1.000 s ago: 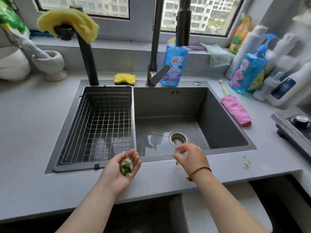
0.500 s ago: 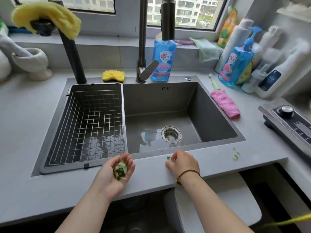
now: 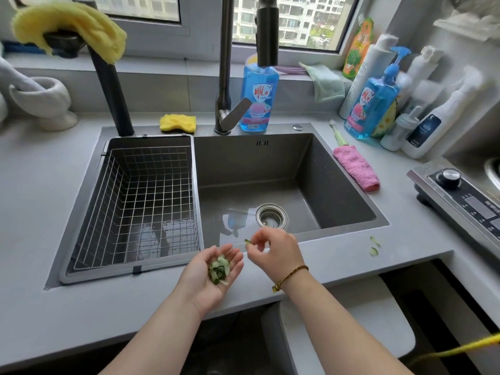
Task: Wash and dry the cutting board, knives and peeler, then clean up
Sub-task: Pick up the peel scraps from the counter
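Note:
My left hand [image 3: 208,277] is cupped palm up over the counter's front edge, holding a small heap of green vegetable peels [image 3: 219,269]. My right hand [image 3: 276,251] hovers just to its right, thumb and fingertips pinched on one small green peel scrap [image 3: 247,241]. Both hands sit in front of the grey sink [image 3: 351,190], whose basin holds only the drain strainer [image 3: 271,215] and some water. Two more peel bits [image 3: 374,246] lie on the counter to the right. No cutting board, knife or peeler is in view.
A wire drain basket [image 3: 140,201] fills the sink's left part. The faucet [image 3: 224,77], a yellow sponge [image 3: 177,122] and blue soap bottles [image 3: 259,97] stand behind. A pink cloth [image 3: 355,167] lies at the right rim; a stove [image 3: 460,196] sits far right.
My right hand pressed down on the counter's front edge, picked up a small green scrap, and lifted it toward the cupped left hand. The left hand stayed cupped on its peels.

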